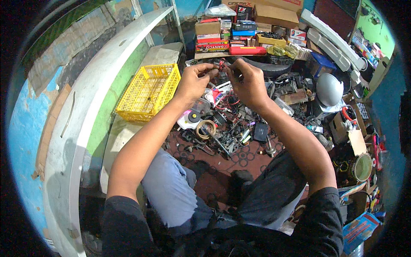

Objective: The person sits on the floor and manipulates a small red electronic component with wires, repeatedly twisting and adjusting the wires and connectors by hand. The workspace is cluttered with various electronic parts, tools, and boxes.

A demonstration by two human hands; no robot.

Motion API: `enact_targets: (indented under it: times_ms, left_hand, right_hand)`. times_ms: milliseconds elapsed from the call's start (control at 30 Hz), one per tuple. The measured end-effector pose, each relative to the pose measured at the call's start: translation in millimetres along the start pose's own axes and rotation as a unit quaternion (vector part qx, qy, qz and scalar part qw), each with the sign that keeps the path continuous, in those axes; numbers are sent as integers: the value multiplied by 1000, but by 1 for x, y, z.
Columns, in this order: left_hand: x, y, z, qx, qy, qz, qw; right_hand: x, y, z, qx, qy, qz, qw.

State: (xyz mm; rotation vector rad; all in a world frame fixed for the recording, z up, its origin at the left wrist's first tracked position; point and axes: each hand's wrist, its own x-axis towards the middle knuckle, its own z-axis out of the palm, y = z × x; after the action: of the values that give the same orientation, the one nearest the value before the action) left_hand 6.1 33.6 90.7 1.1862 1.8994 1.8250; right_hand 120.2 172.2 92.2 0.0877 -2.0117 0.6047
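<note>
Raised in front of me, both hands meet at a small red and black piece [221,64], perhaps wire or a connector; it is too small to name. My left hand [193,83] pinches it between thumb and fingertips from the left. From the right, my right hand [250,83] has its fingers curled and closed at the same piece. Below the hands lies a heap of loose parts, with thin red wire [232,101] among them. A white bottle-like container with a black cap [195,117] and a tan coiled ring [206,129] lie nearer to me.
A yellow plastic crate [168,96] stands at the left beside a long pale panel [70,141]. Stacked boxes [212,46] fill the back. To the right are a grey rounded shell [329,90], a blue box [321,64] and an open tin [363,167]. A patterned red mat [214,171] covers the floor.
</note>
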Motion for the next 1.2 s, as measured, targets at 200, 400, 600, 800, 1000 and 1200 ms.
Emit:
enact_targets:
  times_ms: [200, 400, 600, 800, 1000, 1200]
  left_hand:
    - [3, -4, -3, -101, 1, -17, 995]
    - [-4, 6, 1, -18, 29, -1, 999]
    - [-4, 5, -5, -161, -11, -60, 985]
    - [-6, 7, -3, -173, 6, -90, 981]
    - [-6, 9, -1, -21, 6, -29, 999]
    - [-2, -7, -7, 53, 0, -6, 999]
  right_hand:
    - [6, -8, -7, -17, 11, 31, 999]
    - [3, -9, -5, -57, -34, -28, 997]
    - [2, -5, 1, -82, -2, -82, 993]
    - [0, -4, 2, -42, -57, -105, 992]
    - [6, 2, 5, 155, -62, 146, 975]
    - [4, 3, 3, 46, -99, 106, 988]
